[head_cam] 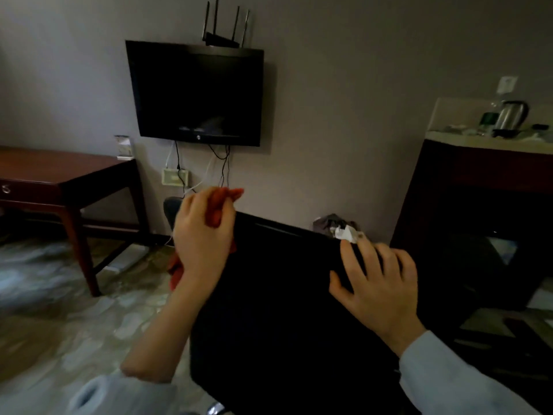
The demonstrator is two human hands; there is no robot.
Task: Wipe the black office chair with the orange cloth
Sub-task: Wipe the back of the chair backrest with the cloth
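Observation:
The black office chair (278,295) fills the lower middle of the view, its backrest facing me. My left hand (202,235) grips the orange cloth (217,209) at the backrest's top left corner; part of the cloth hangs below my wrist. My right hand (378,283) rests on the top right of the backrest with fingers spread, the fingertips curling over its upper edge. The chair's seat and base are hidden behind the backrest.
A dark wooden table (62,181) stands at the left. A wall television (197,94) hangs ahead with cables below it. A dark cabinet (478,223) with a kettle (510,118) stands at the right. A bin with crumpled paper (338,227) sits behind the chair.

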